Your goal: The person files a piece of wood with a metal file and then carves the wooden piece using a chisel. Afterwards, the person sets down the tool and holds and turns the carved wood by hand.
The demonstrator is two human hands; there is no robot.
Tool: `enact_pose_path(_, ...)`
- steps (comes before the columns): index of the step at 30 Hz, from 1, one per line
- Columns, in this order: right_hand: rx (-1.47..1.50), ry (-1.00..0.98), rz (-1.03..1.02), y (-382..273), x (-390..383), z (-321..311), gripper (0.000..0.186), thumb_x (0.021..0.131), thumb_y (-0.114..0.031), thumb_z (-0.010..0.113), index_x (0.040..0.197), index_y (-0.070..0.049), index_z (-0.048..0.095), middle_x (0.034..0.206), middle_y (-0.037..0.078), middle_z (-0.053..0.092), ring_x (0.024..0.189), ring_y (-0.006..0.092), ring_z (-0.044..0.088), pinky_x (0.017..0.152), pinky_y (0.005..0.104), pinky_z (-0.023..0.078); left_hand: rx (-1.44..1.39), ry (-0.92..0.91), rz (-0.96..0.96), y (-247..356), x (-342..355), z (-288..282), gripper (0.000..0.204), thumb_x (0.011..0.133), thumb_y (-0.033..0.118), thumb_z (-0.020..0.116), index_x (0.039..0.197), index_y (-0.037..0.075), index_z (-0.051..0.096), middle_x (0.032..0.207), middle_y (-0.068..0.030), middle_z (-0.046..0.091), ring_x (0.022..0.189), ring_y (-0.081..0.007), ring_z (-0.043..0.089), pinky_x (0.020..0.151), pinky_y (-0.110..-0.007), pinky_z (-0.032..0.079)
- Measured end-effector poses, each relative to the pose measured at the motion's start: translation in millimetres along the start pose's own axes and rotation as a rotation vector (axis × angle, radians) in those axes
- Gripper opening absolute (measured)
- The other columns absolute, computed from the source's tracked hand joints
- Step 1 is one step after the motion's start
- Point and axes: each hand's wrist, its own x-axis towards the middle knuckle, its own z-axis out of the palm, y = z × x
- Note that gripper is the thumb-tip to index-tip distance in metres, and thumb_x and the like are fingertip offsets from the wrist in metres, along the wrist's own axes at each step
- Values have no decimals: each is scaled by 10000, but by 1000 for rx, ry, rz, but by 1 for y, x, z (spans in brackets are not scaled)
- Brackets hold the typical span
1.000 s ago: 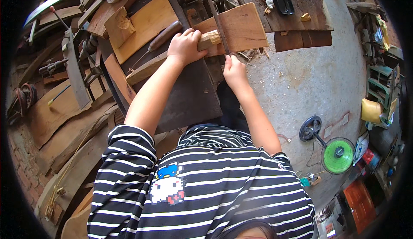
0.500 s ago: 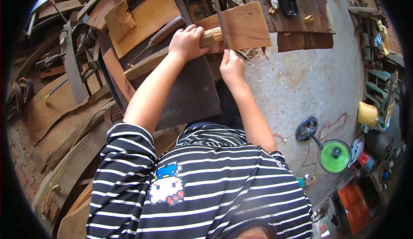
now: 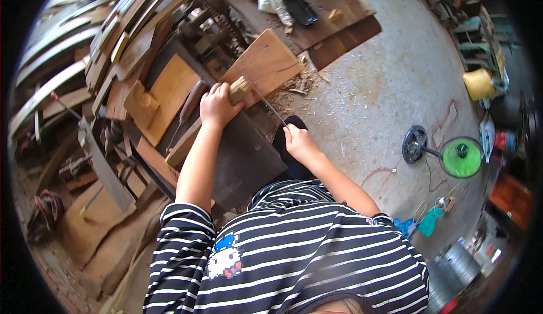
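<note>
My left hand [image 3: 217, 106] is closed around a curved wooden piece [image 3: 185, 143], pressing it down on the dark bench top [image 3: 237, 167]. The piece's pale, roughly worked end [image 3: 240, 87] sticks out past my fingers. My right hand [image 3: 301, 144] grips the near end of a long, thin metal tool [image 3: 271, 110] that looks like a file. Its far part reaches up beside that pale end; whether they touch I cannot tell. Just left of my left hand lies a dark-handled tool [image 3: 193, 102] with a thin shank. A flat board [image 3: 271, 65] sits beyond the worked end.
Stacked planks [image 3: 68, 54] crowd the left side. Past the board stands a brown table [image 3: 339, 14] bearing a black tray [image 3: 300, 8]. Wood shavings [image 3: 300, 85] litter the concrete floor. On the right are a green fan [image 3: 461, 157] and its loose cord.
My right hand has come down toward me, drawing the thin tool back and tilting it. My left hand still holds the wooden piece. The whole view has turned and shifted.
</note>
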Motion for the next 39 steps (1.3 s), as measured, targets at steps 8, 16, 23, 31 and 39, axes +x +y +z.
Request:
enact_pose_path(8,128,45,29,15,-47,-29,265,935,-225,496,785,-10,538,655,268,574,661,453,585,561,519,459,-3,-39,-35,5,0,-4,417,630,380,719,895,99,562,936,-95,629,858,-290,622,732,-407,485)
enact_pose_path(16,102,210,78,35,-82,-43,295,931,-251,500,769,-10,553,662,255,586,658,443,592,570,509,460,51,-43,30,4,-1,0,546,681,352,689,1136,105,514,1122,-95,602,1040,-271,579,806,-404,480)
enact_pose_path(23,162,311,150,36,-102,-47,311,932,-256,498,765,-1,560,687,256,591,688,449,589,592,491,461,68,14,249,-1,-4,3,722,725,273,677,1387,249,389,1257,-30,529,1138,-225,530,830,-389,471)
enact_pose_path(31,194,341,206,34,-121,-36,328,946,-260,483,786,19,548,715,264,589,704,462,575,606,479,449,27,-61,176,-5,-3,4,661,731,263,694,1332,210,425,1153,-71,578,1003,-265,597,817,-398,460)
enact_pose_path(39,43,466,171,26,-138,7,357,938,-298,487,760,-3,581,643,232,601,647,422,609,592,501,465,97,-101,200,11,-4,-14,673,764,284,659,1375,257,380,1079,-87,579,970,-279,603,768,-415,474)
